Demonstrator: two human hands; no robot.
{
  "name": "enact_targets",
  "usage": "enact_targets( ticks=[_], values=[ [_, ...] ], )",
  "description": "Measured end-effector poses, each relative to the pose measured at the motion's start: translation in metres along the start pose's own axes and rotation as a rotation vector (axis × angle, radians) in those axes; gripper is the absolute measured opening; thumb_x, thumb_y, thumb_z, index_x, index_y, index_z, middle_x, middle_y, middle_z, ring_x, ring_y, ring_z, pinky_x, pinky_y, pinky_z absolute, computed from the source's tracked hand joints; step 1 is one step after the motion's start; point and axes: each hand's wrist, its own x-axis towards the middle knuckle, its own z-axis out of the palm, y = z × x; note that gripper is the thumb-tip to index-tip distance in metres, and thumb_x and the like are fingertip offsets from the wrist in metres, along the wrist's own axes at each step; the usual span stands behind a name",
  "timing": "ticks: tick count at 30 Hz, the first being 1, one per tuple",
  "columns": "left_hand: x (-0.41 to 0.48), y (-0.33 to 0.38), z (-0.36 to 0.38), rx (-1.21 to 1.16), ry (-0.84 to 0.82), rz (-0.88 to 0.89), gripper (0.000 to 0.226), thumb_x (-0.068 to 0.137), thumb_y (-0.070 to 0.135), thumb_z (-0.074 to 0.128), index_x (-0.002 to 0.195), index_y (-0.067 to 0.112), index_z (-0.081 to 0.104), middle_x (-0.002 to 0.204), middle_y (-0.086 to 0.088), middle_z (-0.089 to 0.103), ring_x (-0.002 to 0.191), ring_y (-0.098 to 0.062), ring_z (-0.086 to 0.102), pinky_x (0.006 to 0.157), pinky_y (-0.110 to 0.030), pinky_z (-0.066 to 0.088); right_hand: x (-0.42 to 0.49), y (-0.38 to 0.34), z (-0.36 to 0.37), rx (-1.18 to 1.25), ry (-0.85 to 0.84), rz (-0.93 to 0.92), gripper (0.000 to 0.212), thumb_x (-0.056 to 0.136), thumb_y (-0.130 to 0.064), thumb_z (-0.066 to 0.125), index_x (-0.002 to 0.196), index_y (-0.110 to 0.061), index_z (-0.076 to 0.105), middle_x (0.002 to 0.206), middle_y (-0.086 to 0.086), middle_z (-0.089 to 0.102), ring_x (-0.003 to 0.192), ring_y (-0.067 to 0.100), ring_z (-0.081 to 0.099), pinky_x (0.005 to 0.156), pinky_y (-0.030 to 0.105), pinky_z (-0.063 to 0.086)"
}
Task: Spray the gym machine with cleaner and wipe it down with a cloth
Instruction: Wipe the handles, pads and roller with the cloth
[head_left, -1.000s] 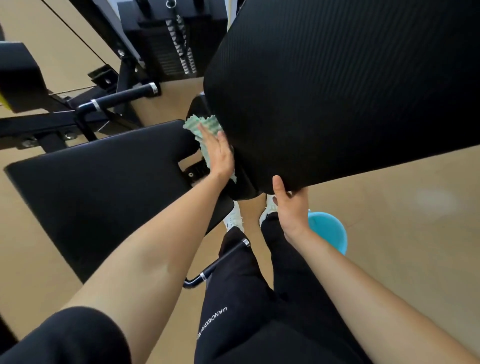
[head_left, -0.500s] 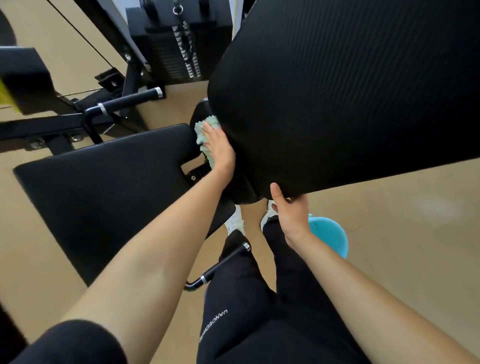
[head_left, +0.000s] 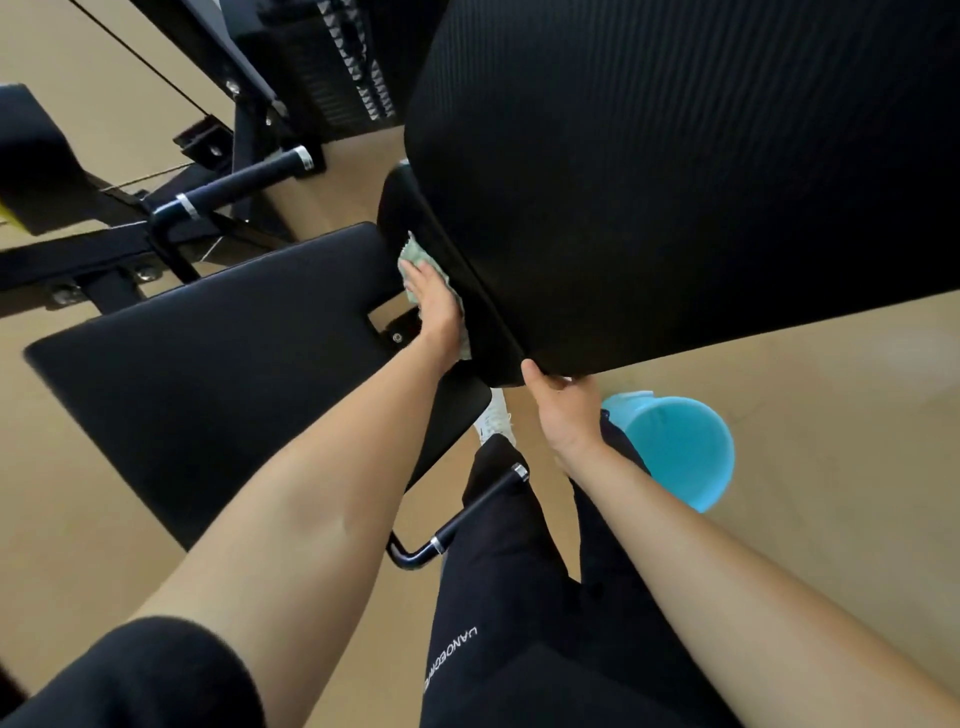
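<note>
A large black ribbed back pad (head_left: 675, 182) of the gym machine fills the upper right. My left hand (head_left: 436, 306) presses a pale green cloth (head_left: 413, 260) flat against the pad's lower left side edge, above the black seat pad (head_left: 218, 353). Most of the cloth is hidden under the palm. My right hand (head_left: 563, 410) grips the bottom corner of the back pad, thumb on the front and fingers hidden behind it. No spray bottle is in view.
A light blue bucket (head_left: 675, 452) stands on the tan floor right of my legs. A black handle bar (head_left: 462, 514) juts out below the seat; another handle (head_left: 244, 182) and the weight stack (head_left: 343, 67) lie behind the seat.
My left hand has slid the cloth down along the pad's side edge, with less cloth showing above the fingers. My right hand keeps its hold on the pad corner.
</note>
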Motion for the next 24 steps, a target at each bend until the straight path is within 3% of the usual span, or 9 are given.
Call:
enact_targets(
  ticks=[2,4,6,9,13,15,18,21,24],
  values=[
    [-0.015,-0.03,0.01,-0.054,-0.015,-0.07,0.06,0.108,0.058,0.01,0.161,0.039,-0.013,0.171,0.003,-0.016,0.159,-0.025,-0.006,0.127,-0.055,0.002,0.005,0.002,0.002,-0.017,0.021,0.004,0.014,0.096,-0.027,0.073,0.097,-0.026,0.059,0.093,-0.014,0.062,0.091,0.005,0.063,0.084,0.018,0.047],
    [-0.03,-0.058,0.024,-0.1,-0.009,-0.174,0.06,0.107,0.06,0.011,0.16,0.043,-0.011,0.172,0.003,-0.014,0.159,-0.027,-0.003,0.127,-0.057,0.006,0.007,0.003,0.001,-0.035,0.031,-0.01,0.02,0.096,-0.026,0.074,0.087,-0.032,0.057,0.089,-0.015,0.065,0.081,-0.002,0.063,0.077,0.011,0.046],
    [-0.045,-0.081,0.034,-0.193,-0.04,-0.341,0.067,0.1,0.07,0.017,0.159,0.049,-0.006,0.173,0.002,0.0,0.158,-0.029,0.012,0.125,-0.059,0.017,0.009,0.005,0.0,-0.022,0.026,-0.007,0.013,0.094,-0.03,0.076,0.094,-0.032,0.063,0.095,-0.013,0.071,0.088,-0.001,0.068,0.083,0.015,0.052],
    [-0.059,-0.094,0.042,-0.389,-0.07,-0.543,0.076,0.093,0.076,0.033,0.16,0.045,0.015,0.162,-0.005,0.038,0.142,-0.032,0.045,0.116,-0.053,0.039,0.008,0.009,0.001,-0.01,0.007,-0.005,0.022,0.094,-0.036,0.075,0.113,-0.03,0.065,0.114,-0.007,0.073,0.111,0.009,0.068,0.101,0.031,0.055],
    [-0.039,-0.086,0.04,-0.364,-0.035,-0.522,0.075,0.092,0.073,0.031,0.16,0.043,0.021,0.162,-0.006,0.036,0.144,-0.034,0.041,0.118,-0.056,0.035,0.006,0.01,0.004,-0.02,0.019,-0.03,0.029,0.096,-0.04,0.071,0.12,-0.025,0.064,0.116,-0.011,0.07,0.112,0.007,0.066,0.109,0.035,0.051],
    [-0.016,-0.076,0.032,-0.261,0.027,-0.467,0.075,0.096,0.07,0.021,0.162,0.035,0.018,0.167,-0.006,0.029,0.15,-0.033,0.032,0.122,-0.056,0.026,0.005,0.01,0.007,-0.009,0.016,-0.009,0.015,0.097,-0.039,0.069,0.108,-0.038,0.058,0.11,-0.02,0.064,0.107,0.006,0.065,0.11,0.036,0.051],
    [0.029,-0.054,0.019,-0.222,0.094,-0.354,0.069,0.104,0.063,0.013,0.164,0.031,0.008,0.172,-0.003,0.014,0.157,-0.031,0.016,0.127,-0.054,0.011,0.006,0.014,0.01,0.041,0.02,-0.001,0.019,0.096,-0.043,0.069,0.102,-0.048,0.053,0.111,-0.025,0.059,0.121,0.017,0.063,0.109,0.043,0.053],
    [0.082,-0.039,0.0,-0.234,0.063,-0.259,0.079,0.094,0.073,0.015,0.164,0.036,0.007,0.171,-0.003,0.016,0.157,-0.031,0.018,0.127,-0.054,0.014,0.012,0.019,0.008,0.063,0.003,0.018,0.017,0.095,-0.045,0.068,0.101,-0.043,0.052,0.112,-0.019,0.059,0.12,0.02,0.065,0.103,0.033,0.055],
    [0.156,-0.033,-0.016,-0.224,0.068,-0.103,0.09,0.08,0.083,0.018,0.16,0.041,0.021,0.168,-0.004,0.026,0.151,-0.031,0.031,0.123,-0.056,0.024,0.017,0.023,0.005,0.111,-0.005,0.006,0.018,0.095,-0.038,0.07,0.104,-0.039,0.054,0.115,-0.012,0.062,0.112,0.014,0.067,0.097,0.031,0.058]
  ],
)
